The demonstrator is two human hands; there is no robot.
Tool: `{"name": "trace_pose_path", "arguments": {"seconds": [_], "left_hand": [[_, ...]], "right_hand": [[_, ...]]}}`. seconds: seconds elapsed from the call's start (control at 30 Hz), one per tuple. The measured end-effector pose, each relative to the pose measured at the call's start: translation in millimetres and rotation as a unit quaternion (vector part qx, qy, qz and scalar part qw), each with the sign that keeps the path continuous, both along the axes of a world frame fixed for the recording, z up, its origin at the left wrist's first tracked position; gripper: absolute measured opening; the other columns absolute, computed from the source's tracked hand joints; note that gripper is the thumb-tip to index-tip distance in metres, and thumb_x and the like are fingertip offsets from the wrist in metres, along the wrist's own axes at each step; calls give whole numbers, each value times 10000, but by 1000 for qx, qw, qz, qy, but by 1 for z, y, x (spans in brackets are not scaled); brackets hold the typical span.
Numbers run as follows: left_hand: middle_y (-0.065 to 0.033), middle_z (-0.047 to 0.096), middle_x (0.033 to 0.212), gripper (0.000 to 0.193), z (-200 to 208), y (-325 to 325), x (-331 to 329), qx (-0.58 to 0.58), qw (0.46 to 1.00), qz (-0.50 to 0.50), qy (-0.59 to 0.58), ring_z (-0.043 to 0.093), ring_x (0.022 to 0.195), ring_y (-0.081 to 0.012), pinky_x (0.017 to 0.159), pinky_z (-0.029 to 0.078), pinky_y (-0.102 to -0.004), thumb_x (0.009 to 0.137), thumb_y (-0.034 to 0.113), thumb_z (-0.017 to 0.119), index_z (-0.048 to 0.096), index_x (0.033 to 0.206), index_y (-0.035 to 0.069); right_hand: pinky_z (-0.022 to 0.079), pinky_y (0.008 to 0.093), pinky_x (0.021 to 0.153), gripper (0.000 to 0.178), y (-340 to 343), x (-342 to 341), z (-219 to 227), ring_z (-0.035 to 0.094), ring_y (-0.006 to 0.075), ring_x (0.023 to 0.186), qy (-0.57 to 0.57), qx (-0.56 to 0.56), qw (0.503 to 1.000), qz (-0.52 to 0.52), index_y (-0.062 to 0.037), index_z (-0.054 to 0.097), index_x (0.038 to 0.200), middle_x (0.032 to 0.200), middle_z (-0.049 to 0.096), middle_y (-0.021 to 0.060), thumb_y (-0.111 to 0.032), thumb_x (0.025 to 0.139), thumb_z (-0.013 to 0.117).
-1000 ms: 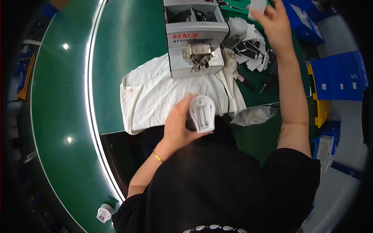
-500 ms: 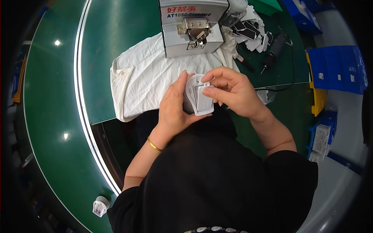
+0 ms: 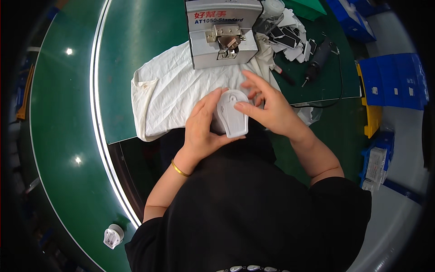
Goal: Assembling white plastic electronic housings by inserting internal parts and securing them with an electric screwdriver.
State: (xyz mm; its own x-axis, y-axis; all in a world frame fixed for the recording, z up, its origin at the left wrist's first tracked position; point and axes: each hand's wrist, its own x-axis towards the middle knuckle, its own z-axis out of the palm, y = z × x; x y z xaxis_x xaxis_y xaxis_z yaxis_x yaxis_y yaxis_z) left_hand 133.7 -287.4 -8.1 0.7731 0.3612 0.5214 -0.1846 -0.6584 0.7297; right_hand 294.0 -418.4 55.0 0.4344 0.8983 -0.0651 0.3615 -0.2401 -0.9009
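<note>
My left hand (image 3: 199,120) is wrapped round a white plastic housing (image 3: 244,129) with one wide rounded end, held tilted in front of my body. A flat white cover (image 3: 234,120) with a small tab sits in the recess on its face; I cannot tell whether it is latched. My right hand (image 3: 274,111) is at the housing's right side. Its thumb touches the cover near the tab, while the other fingers are lifted and spread, slightly blurred. The underside of the housing is hidden by my left palm.
Beyond my hands, a silver machine (image 3: 217,53) stands by a white cloth (image 3: 170,90). To its right are white and black flat pieces (image 3: 292,38) and a corded electric screwdriver (image 3: 317,63). A similar white unit (image 3: 113,236) rests on the green belt at left. Blue bins (image 3: 392,81) stand right.
The cover, earlier raised at an angle under my right fingers, now lies down in the housing. My right fingers have spread and lifted off. The unit on the belt has shifted slightly left.
</note>
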Motion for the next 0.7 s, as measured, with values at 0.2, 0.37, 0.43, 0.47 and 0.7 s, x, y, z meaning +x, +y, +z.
{"name": "trace_pose_path", "arguments": {"seconds": [0.2,0.37,0.43,0.47,0.7], "left_hand": [[-166,450,1485,1041,17,-19,-14,-271,957,-100,-11,457,1352,-336,1080,406,-413,690,171,883,258,1515,67],[-174,330,1562,798,38,-17,-17,-457,881,-112,47,438,1358,-240,1090,381,-364,916,61,665,166,1539,68],[-169,305,1576,661,34,-17,-19,-406,904,-122,48,449,1343,-222,1089,381,-352,976,16,527,174,1532,64],[-169,305,1576,661,33,-18,-19,-406,904,-122,48,449,1343,-222,1089,381,-352,976,16,527,174,1532,64],[-168,422,1482,941,40,-11,-10,-260,957,-114,56,412,1370,-294,1108,361,-403,748,94,816,242,1493,57]], "right_hand": [[457,302,974,603,-6,-4,-6,561,155,1136,326,-10,945,30,55,411,1428,1287,574,119,-121,921,685],[450,323,1006,579,-11,-20,-10,547,167,1155,317,61,947,10,49,404,1429,1273,551,115,-85,928,661],[451,323,1003,583,-10,-26,-11,547,168,1153,286,66,956,7,44,407,1427,1259,554,114,-87,923,669],[452,323,1000,588,-10,-27,-11,548,169,1152,254,70,965,2,39,410,1426,1246,557,112,-88,918,677],[484,307,942,594,-6,-10,-7,580,156,1078,275,73,958,-26,20,429,1420,1194,579,95,-94,904,701]]}}
